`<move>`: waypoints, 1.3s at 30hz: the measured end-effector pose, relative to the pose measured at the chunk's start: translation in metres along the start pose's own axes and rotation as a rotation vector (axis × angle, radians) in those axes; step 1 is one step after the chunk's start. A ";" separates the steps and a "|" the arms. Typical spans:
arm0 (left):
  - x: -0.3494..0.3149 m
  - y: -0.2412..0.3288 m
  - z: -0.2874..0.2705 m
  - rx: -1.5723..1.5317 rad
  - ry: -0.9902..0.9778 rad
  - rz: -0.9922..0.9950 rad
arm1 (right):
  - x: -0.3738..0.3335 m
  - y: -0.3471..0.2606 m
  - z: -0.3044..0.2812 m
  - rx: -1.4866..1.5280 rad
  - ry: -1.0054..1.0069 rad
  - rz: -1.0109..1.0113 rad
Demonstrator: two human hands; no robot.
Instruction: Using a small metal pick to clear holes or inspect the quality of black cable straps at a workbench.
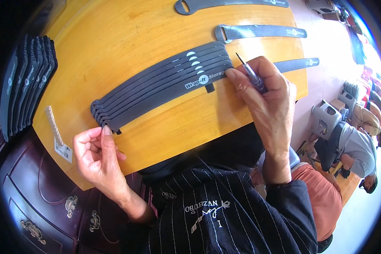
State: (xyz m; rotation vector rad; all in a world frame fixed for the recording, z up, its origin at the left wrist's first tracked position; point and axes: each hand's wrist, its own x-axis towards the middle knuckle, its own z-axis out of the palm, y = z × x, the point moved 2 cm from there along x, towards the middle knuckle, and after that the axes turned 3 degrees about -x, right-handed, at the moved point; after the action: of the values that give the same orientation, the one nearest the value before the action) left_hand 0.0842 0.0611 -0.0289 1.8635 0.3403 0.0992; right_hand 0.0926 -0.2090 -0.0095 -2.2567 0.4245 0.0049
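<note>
A fanned stack of dark grey straps with white print lies slanting across the wooden table in front of me. My left hand pinches the near strap's left end between thumb and forefinger. At the stack's right end, the thumb of my right hand touches the near strap. That same hand grips a small screwdriver-like tool with a clear handle, its thin dark tip pointing up and away to the left. A short black tab sticks out under the near strap.
Loose single straps lie beyond the stack: a far one, a middle one and one behind my right hand. More straps are bunched at the left edge. A white label sits near the table's left corner. Other people sit at right.
</note>
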 end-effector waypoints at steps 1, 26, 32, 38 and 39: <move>0.001 -0.001 0.000 -0.006 -0.006 -0.002 | 0.000 -0.001 0.000 -0.005 -0.001 -0.011; 0.009 0.014 -0.018 -0.131 -0.174 -0.296 | -0.010 -0.017 -0.002 -0.120 0.099 0.053; 0.001 0.030 -0.002 -0.318 -0.242 -0.280 | -0.010 -0.035 0.011 -0.095 -0.004 -0.275; 0.001 0.019 0.006 -0.303 -0.281 -0.331 | -0.004 -0.026 0.015 -0.233 -0.072 -0.181; -0.002 0.020 0.004 -0.289 -0.253 -0.306 | -0.006 -0.026 0.012 -0.180 -0.084 -0.225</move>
State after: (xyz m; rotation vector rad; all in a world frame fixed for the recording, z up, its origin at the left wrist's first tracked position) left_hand 0.0873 0.0511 -0.0114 1.4995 0.4073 -0.2808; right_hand 0.0964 -0.1823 0.0027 -2.4599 0.1281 0.0218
